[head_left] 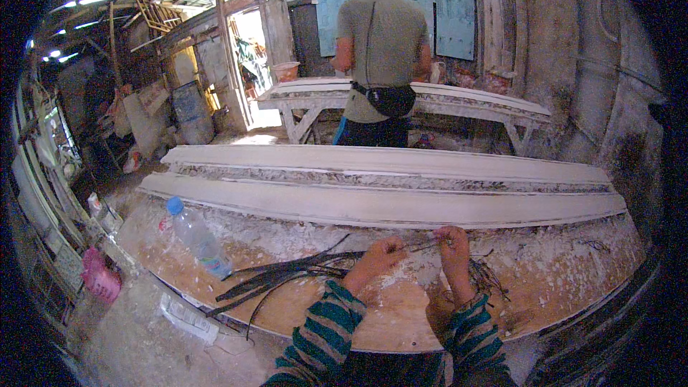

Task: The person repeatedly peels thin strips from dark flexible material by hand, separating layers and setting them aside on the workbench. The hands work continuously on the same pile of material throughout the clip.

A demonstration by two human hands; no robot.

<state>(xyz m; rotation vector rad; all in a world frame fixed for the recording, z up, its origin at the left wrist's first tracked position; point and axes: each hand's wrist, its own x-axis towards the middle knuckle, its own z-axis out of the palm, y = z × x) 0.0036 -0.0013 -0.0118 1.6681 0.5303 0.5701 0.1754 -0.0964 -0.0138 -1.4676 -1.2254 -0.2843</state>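
Note:
My left hand is closed in a pinch above the worktable, and my right hand pinches a short way to its right. A thin dark strand runs between the fingertips of both hands. Beside my left hand a loose bundle of long black strips spreads left across the table, some ends hanging over the near edge. A small tangle of thin dark strands lies just right of my right wrist, partly hidden by it.
Two long white moulded strips lie across the far side of the worktable. At its left is a clear plastic bottle with a blue cap. A co-worker stands beyond at another bench. A pink sack sits lower left.

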